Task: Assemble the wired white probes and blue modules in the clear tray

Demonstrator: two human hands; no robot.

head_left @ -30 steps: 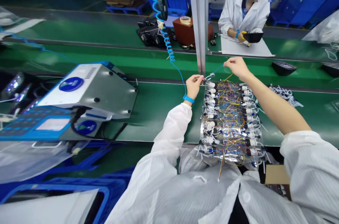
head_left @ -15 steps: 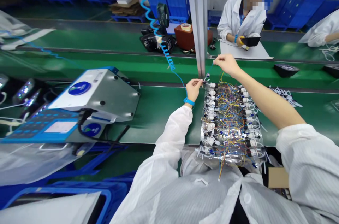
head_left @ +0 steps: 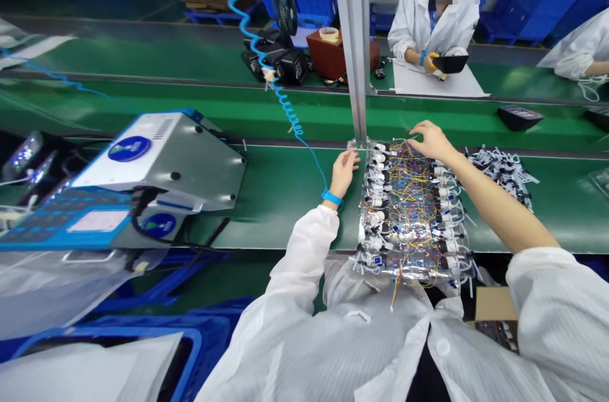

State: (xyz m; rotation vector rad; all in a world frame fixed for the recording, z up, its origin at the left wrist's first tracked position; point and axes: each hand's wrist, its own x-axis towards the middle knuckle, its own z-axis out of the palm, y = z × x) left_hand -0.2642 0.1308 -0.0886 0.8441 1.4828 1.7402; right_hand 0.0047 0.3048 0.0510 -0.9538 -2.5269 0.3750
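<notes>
In the head view, rows of small white-and-black parts joined by thin wires (head_left: pixel 409 183) lie on a clear plastic sheet. Yellow, blue and red strands run between its left and right rows, and one bundle of ends hangs at the near edge. At the far end, my right hand (head_left: pixel 431 141) pinches the wires between thumb and forefinger. My left hand (head_left: pixel 344 174), wearing a blue wrist strap (head_left: pixel 332 198), is just left of the far left corner. Its fingers are loosely bent and apart, with nothing visible in them.
White-and-black pieces (head_left: pixel 504 174) are heaped to the right on the green bench (head_left: pixel 280 199). A grey-and-blue machine (head_left: pixel 190 161) stands left. A blue coiled cord (head_left: pixel 285 107) hangs to my wrist strap. A metal post (head_left: pixel 353 72) rises ahead; a co-worker (head_left: pixel 413 21) sits beyond.
My right hand has come down and slightly right, nearer the wires. My left hand has moved down and left, its fingertips parting from the small part they held. The view has shifted slightly.
</notes>
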